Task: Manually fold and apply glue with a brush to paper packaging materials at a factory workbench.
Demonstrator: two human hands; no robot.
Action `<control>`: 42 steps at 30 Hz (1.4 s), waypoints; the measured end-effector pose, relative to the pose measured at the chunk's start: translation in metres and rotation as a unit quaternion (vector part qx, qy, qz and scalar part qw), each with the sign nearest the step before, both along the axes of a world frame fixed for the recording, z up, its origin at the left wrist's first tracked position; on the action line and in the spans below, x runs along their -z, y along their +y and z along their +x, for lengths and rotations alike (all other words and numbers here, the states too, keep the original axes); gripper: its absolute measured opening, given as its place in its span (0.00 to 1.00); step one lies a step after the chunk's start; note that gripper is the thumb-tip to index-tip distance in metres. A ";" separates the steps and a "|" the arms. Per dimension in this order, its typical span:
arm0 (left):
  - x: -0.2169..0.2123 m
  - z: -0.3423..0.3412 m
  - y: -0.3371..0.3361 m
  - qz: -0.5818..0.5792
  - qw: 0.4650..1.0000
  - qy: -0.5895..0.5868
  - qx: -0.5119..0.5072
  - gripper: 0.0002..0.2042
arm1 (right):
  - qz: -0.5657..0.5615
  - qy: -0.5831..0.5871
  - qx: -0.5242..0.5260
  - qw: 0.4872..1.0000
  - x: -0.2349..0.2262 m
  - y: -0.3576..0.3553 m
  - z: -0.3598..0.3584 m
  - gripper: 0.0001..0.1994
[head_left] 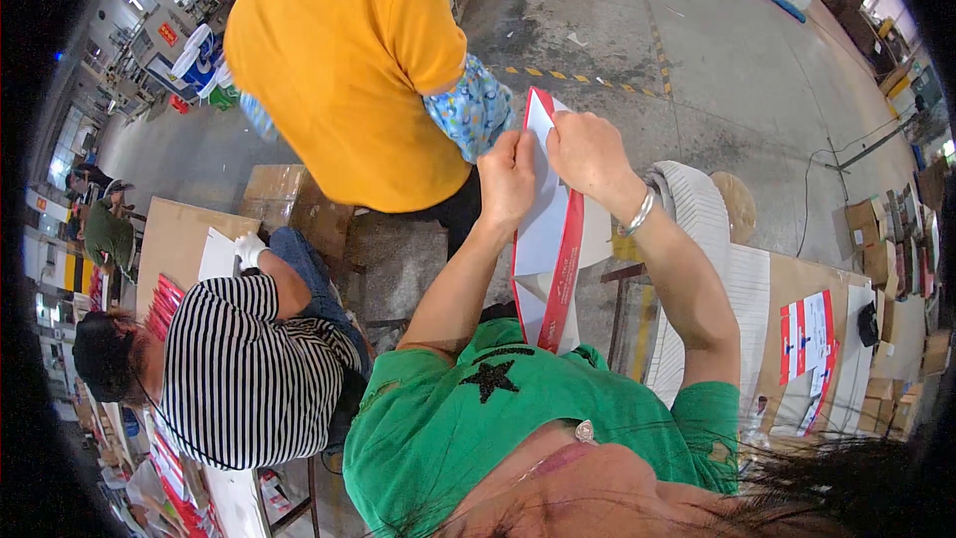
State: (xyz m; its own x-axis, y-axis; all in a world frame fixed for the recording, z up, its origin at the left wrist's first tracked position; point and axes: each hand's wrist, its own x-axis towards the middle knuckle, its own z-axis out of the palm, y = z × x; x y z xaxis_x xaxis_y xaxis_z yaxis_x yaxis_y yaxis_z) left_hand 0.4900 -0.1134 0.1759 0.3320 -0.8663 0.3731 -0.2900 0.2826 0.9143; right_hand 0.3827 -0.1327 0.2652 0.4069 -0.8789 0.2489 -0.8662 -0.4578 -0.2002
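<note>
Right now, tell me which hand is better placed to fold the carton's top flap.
Probably the right hand: its fingers already pinch the top edge of the red-and-white carton, while the left hand grips lower, steadying the panel.

The person is wearing a bright green short-sleeved shirt [558, 408] that is showing a black star [495, 376] on the chest. A silver bangle [638, 213] is circling the right wrist. Both forearms are showing bare below the sleeves, and dark hair [846, 483] is straying in at the lower edge.
</note>
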 end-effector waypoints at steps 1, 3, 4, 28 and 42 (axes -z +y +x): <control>0.002 0.000 -0.001 -0.007 1.000 0.004 -0.003 0.08 | 0.007 0.013 0.001 1.000 0.000 0.000 0.000 0.11; 0.003 -0.001 0.000 -0.014 1.000 0.009 -0.003 0.08 | 0.008 0.014 0.012 1.000 0.005 -0.002 -0.001 0.10; 0.003 -0.004 0.003 -0.022 1.000 0.019 0.011 0.08 | 0.009 0.014 0.022 1.000 0.008 -0.003 -0.002 0.09; 0.084 -0.009 -0.044 0.092 0.973 0.072 0.198 0.07 | 0.104 0.001 0.075 0.992 0.064 -0.039 -0.019 0.08; 0.050 -0.029 -0.058 0.132 0.951 0.024 0.278 0.07 | -0.198 0.026 -0.162 0.966 0.077 -0.041 -0.051 0.04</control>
State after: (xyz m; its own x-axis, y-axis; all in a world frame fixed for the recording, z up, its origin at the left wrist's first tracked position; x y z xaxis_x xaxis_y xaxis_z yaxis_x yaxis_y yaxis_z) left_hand 0.4609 -0.1709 0.1257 -0.1933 -0.9746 0.1134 -0.1191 0.1380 0.9832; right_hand 0.3321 -0.1741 0.1883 0.6657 -0.5425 0.5124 -0.6684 -0.7388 0.0862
